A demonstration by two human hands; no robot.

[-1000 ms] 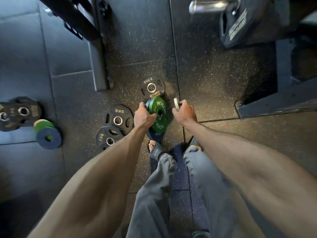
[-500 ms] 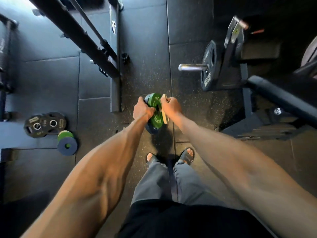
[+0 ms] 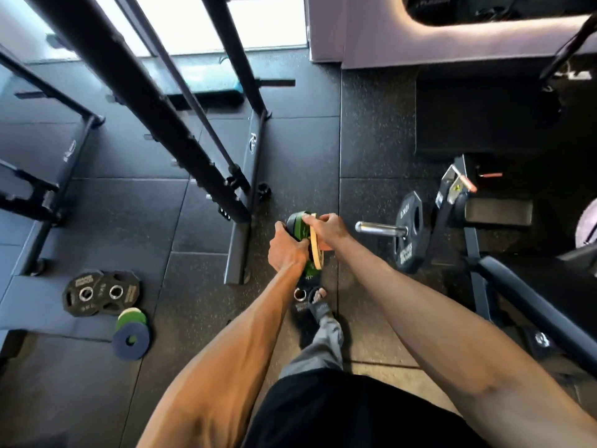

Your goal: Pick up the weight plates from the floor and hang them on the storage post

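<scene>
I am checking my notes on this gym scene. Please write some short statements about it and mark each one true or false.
1. The left hand and the right hand both hold the small plates. True.
2. The chrome post is bare. False: a black plate hangs on it.
3. The small plates are on the post. False: they are held in the air, apart from its tip.
4. Two black plates on the floor lie at the left, with a blue plate near them. True.
</scene>
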